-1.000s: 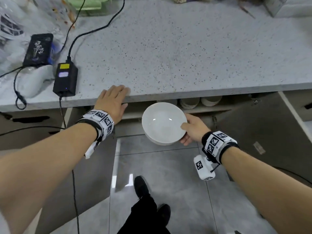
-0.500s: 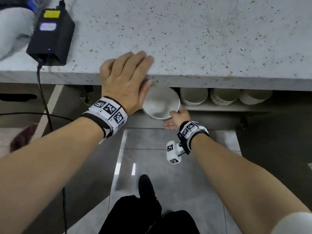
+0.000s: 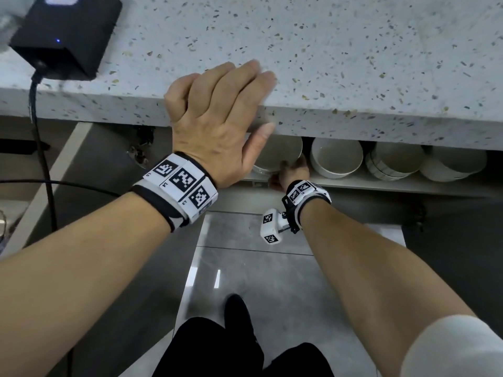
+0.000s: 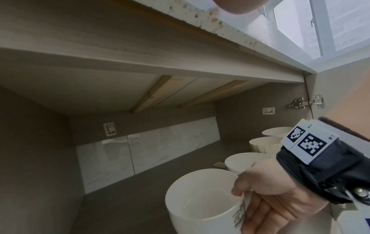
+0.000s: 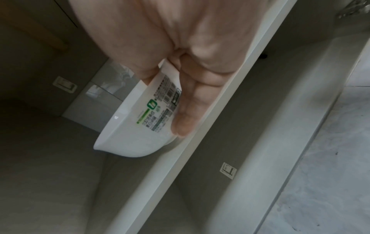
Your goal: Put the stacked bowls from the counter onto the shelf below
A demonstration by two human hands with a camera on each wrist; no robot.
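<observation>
My right hand [image 3: 292, 171] reaches under the counter and grips a white bowl [image 3: 277, 155] by its rim, thumb inside and fingers [image 5: 185, 110] on the labelled outer wall. The bowl [image 4: 200, 199] is tilted, at the left end of the shelf [image 3: 381, 183], with its base [image 5: 140, 147] just behind the shelf's front edge [image 5: 200, 142]. I cannot tell whether it touches the board. My left hand [image 3: 239, 102] rests flat on the speckled counter's [image 3: 353, 63] edge with straight fingers, holding nothing.
Three more white bowls or stacks [image 3: 337, 159] [image 3: 394, 161] [image 3: 457, 164] stand in a row on the shelf to the right. A black power adapter [image 3: 65, 36] with its cable sits on the counter at left. The cabinet's doors stand open, and grey floor tiles [image 3: 258, 268] lie below.
My right hand has carried the bowl from in front of the cabinet in under the counter to the shelf. My head has dropped lower and closer. The left hand stays on the counter edge.
</observation>
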